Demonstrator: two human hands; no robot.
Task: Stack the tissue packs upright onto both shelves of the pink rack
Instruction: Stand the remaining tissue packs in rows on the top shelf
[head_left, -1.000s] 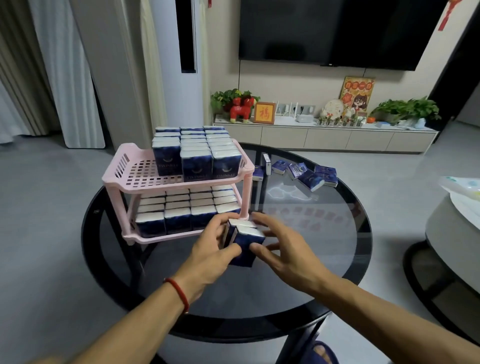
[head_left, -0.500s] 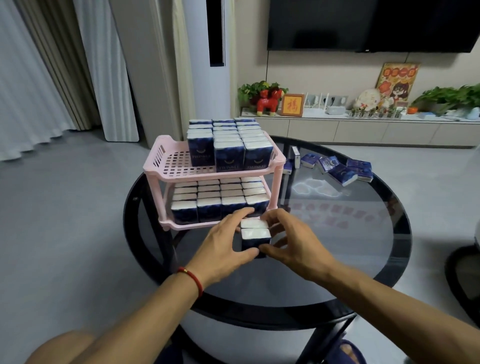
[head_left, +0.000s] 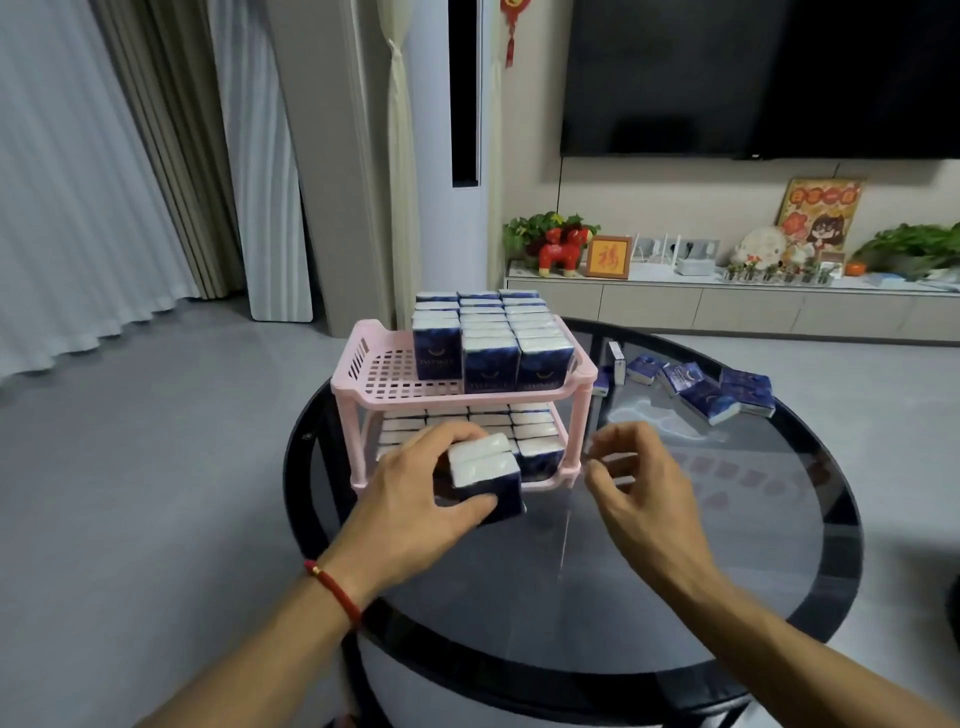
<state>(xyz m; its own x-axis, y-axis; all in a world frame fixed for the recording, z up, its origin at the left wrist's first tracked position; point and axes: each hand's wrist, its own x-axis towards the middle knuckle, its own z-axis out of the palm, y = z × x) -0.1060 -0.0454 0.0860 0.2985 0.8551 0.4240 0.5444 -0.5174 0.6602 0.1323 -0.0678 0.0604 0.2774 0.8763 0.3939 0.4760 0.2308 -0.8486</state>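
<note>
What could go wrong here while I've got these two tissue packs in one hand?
The left hand alone holds two tissue packs side by side; the outer one could slip from that grip.

The pink rack has room only at the top shelf's left, so sliding packs in might topple the upright rows.

Loose packs lie near the glass table far edge.
</note>
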